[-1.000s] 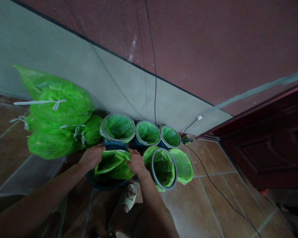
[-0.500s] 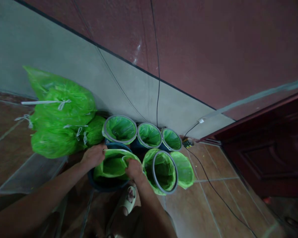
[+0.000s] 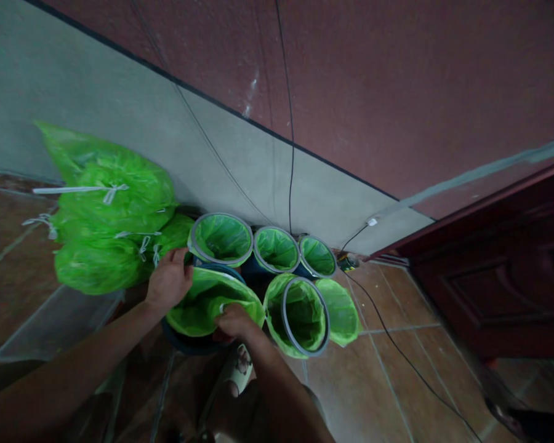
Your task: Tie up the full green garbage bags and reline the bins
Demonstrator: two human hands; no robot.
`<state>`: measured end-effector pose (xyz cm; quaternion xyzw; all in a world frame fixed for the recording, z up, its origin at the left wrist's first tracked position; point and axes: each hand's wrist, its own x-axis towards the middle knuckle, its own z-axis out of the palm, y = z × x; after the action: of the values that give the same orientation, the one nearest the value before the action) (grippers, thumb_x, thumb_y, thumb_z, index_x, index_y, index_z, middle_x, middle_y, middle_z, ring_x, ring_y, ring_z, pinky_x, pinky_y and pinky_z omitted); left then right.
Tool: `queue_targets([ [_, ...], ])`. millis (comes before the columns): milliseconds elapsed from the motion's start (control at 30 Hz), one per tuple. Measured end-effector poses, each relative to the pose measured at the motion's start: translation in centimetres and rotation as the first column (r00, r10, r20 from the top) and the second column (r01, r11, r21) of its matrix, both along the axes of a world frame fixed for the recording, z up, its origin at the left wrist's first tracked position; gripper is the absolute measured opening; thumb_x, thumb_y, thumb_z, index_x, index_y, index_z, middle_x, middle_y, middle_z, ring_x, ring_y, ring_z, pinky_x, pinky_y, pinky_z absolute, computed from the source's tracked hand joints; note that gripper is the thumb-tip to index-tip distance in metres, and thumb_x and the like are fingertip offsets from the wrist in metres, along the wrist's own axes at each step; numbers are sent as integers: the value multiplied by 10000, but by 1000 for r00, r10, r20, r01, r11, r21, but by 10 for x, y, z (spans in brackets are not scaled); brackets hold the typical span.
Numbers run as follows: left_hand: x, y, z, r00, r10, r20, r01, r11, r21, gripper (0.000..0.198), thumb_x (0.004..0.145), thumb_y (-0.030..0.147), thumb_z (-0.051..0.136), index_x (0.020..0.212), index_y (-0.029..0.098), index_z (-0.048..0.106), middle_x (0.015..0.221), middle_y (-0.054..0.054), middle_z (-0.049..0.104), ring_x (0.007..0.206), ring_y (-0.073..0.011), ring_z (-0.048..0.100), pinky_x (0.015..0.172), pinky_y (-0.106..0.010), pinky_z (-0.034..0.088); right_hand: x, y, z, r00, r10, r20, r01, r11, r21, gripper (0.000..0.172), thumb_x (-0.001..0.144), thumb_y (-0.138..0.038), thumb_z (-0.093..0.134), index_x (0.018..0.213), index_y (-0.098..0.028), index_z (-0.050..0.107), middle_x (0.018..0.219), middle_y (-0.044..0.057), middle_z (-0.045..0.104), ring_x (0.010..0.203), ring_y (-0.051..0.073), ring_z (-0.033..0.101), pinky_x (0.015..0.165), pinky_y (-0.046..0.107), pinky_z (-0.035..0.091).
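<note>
A dark blue bin (image 3: 187, 343) stands on the tiled floor close to me, with a bright green plastic bag (image 3: 207, 301) spread over its mouth. My left hand (image 3: 168, 284) grips the bag's edge at the bin's far left rim. My right hand (image 3: 233, 321) pinches the bag's near right edge, fingers closed on the plastic. Just to the right stands another bin with a grey ring (image 3: 305, 315) holding its green liner.
Three lined bins with grey rings (image 3: 220, 239) stand in a row along the wall. Tied full green bags (image 3: 106, 215) are piled at left. A black cable (image 3: 397, 351) runs over the floor to a dark wooden door (image 3: 503, 271). A sandalled foot (image 3: 237, 369) shows below.
Both hands have pulled the bag wider over the bin's mouth. The right hand slid towards me along the rim and the left hand moved up to the far rim.
</note>
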<state>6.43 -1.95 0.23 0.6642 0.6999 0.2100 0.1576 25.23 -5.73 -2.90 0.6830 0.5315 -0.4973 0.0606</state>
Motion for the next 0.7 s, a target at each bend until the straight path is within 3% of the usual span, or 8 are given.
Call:
queue_targets([
  [67,9,-13,6,976,-212,55,206,973,101,518,928,325,439,1387,103,533,1435,-197,581,1361,-307,513,1135,-431,410,-4,0,6,951,-278,-133,271,960,-67,262,882,-179,564,621,-178,583,510,14,617,483,144,626,460,210,494],
  [133,21,-30,6,872,-479,105,472,878,82,449,907,355,509,1308,177,603,1347,-146,659,1280,-286,581,1117,-420,431,-8,1,13,847,-471,-249,463,882,-90,260,918,-156,514,663,-172,564,558,8,640,454,109,587,430,183,464],
  [233,33,-49,-6,806,-586,84,592,803,-77,471,839,250,591,1299,156,613,1229,-154,721,1164,-310,652,1049,-437,468,-8,1,22,786,-517,-338,509,852,-119,248,947,-163,501,708,-164,569,581,-4,649,445,85,563,421,154,437],
  [367,26,-50,-27,787,-616,14,606,769,-202,426,815,32,455,1132,178,700,958,-110,780,964,-278,721,959,-412,485,3,1,36,917,-293,-271,267,955,-127,329,975,-326,548,695,-159,589,527,-10,628,440,88,559,437,152,427],
  [467,11,-40,-35,797,-604,-20,590,784,-191,371,809,26,446,961,198,737,930,-102,780,947,-276,714,916,-401,490,18,4,53,979,-124,-160,140,986,92,385,954,-464,581,732,-158,652,568,5,659,506,107,607,508,185,472],
  [533,3,-35,-38,793,-608,-41,593,785,-180,359,813,32,438,913,198,740,909,-93,779,948,-269,705,915,-399,482,25,4,62,994,-96,-61,111,924,365,337,938,-463,607,832,-161,714,729,35,733,661,138,677,635,224,526],
  [600,-3,-34,-40,775,-631,-42,617,770,-163,357,825,39,429,909,196,739,906,-85,774,952,-256,697,927,-393,469,26,2,66,999,-16,40,-9,823,568,303,872,-421,699,1053,-182,746,1036,71,766,967,192,706,840,274,541],
  [700,-7,-36,-39,768,-639,-46,627,764,-154,338,844,52,421,904,176,730,891,-92,760,924,-250,686,908,-383,457,17,-7,59,940,271,206,-340,780,526,583,750,-320,808,1311,-250,665,1302,71,696,1245,249,611,1034,346,475],
])
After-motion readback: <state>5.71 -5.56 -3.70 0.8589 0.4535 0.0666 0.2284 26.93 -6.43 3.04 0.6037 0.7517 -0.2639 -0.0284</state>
